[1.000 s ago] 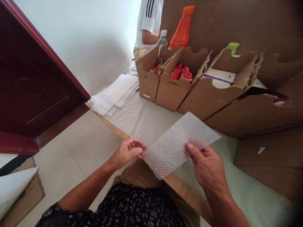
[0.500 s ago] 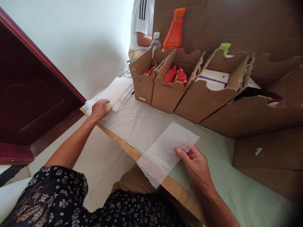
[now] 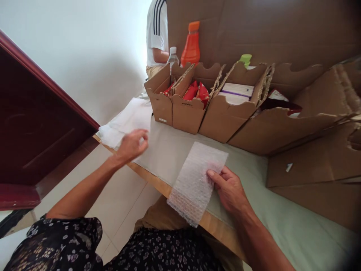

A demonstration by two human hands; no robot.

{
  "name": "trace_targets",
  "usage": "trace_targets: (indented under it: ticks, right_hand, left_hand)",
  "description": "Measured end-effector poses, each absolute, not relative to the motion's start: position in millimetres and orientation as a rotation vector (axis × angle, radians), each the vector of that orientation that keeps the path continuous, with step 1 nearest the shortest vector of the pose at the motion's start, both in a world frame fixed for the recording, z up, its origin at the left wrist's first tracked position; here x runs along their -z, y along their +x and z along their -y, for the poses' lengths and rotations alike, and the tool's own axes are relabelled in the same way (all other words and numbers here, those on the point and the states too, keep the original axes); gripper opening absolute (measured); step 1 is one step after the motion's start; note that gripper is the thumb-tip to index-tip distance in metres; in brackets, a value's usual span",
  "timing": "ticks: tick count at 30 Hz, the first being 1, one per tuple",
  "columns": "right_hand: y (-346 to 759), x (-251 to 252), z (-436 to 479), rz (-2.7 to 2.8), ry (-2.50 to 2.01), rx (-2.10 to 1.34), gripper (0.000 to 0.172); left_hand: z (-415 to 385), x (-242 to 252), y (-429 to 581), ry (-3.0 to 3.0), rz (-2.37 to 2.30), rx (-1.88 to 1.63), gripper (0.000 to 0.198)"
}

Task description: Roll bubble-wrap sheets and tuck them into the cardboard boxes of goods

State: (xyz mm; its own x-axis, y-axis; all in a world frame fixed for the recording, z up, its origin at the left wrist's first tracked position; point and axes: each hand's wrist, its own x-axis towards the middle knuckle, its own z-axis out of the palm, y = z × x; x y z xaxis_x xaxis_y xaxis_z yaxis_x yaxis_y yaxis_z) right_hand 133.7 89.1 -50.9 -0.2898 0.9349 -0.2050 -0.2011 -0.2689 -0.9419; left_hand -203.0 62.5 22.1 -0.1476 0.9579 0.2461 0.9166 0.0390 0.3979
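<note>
My right hand (image 3: 229,190) pinches a bubble wrap bag (image 3: 194,180) by its right side, thumb on top and fingers beneath. The bag is flat, see-through and tilted, its lower end reaching past the table's front edge. My left hand (image 3: 132,145), slightly blurred, hovers at the near right side of a pile of white, flat bubble wrap bags (image 3: 128,114) on the left end of the table. Its fingers are loosely curled with a gap between thumb and fingers, and I see nothing held in them.
A row of open cardboard boxes (image 3: 184,116) lines the table's far side, holding red packets (image 3: 194,91) and white packs (image 3: 237,92). Behind them stand an orange bottle (image 3: 191,47) and a clear bottle (image 3: 173,57). A person in a white sleeve (image 3: 158,28) sits beyond. The wooden table edge (image 3: 153,182) is near me.
My left hand has lifted off the pile and moved right and towards me. My right hand still holds the bag, now turned a little more upright. The view has shifted slightly right.
</note>
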Motion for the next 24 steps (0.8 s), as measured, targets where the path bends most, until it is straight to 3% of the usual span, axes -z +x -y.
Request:
trace_targets:
  ticks: [5,13,19,24]
  right_hand:
    - [142,35,-86,1.047,-0.981,-1.836,0.052]
    - [140,34,-76,1.086,-0.889,-1.894,0.055]
    - [135,39,-72,1.173,-0.775,-1.943,0.053]
    - [141,39,-77,1.152,-0.844,-1.92,0.053]
  left_hand:
    - [-29,-1,-139,2.114,-1.745,-0.684,0.009]
    - [13,1,-93,1.274,-1.295,-1.035,0.064]
    - [15,-3,-88,1.009,-1.181,-1.15,0.034]
    - [-10,-44,-192,1.096,-1.508,-1.793,0.042]
